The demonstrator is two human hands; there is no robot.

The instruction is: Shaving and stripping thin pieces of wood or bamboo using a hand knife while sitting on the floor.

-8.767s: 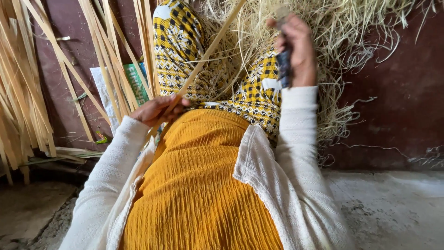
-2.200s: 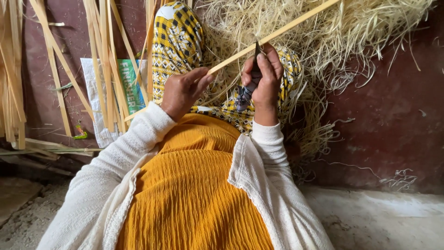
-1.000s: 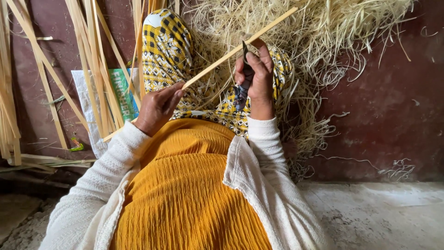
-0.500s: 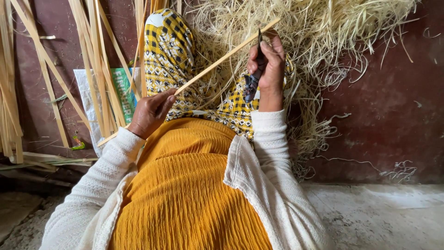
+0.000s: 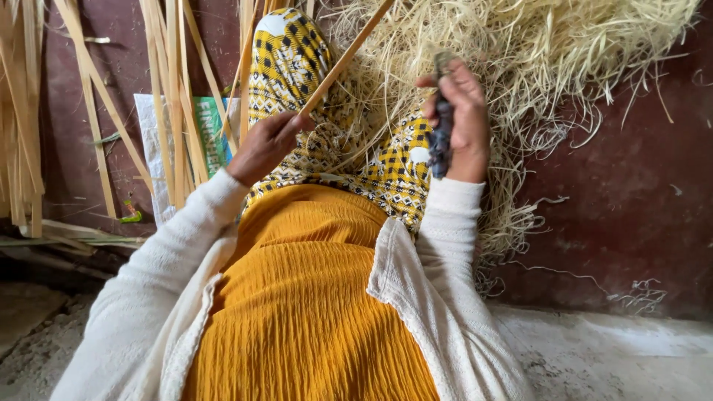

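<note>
Strip: a long, thin, pale tan strip of split bamboo [image 5: 343,61], flat and straight, running on a slant from the left hand up toward the top edge of the view, over the patterned cloth on the lap.
Left hand: the left hand [image 5: 266,145] has its fingers curled closed around the lower end of the strip, thumb side up.
Right hand: the right hand [image 5: 459,122] is raised clear of the strip, fingers wrapped tight about a knife with a dark wrapped handle [image 5: 441,134]; the blade itself is mostly hidden by the fingers.
Clothing: white knitted sleeves, a ribbed mustard-yellow garment [image 5: 312,312], and a yellow cloth with black-and-white check pattern [image 5: 319,111] draped over the knees.
Shavings: a large heap of fine, straw-coloured bamboo shavings [image 5: 535,67] lies behind and to the right of the right hand, some strands trailing down.
Leaning strips: more flat bamboo slats [image 5: 174,96] stand on the left, with a white and green printed sack [image 5: 204,137] behind them.
Surface: dark reddish-brown ground [image 5: 639,208], meeting a rough grey concrete edge [image 5: 616,356] nearest the person.
</note>
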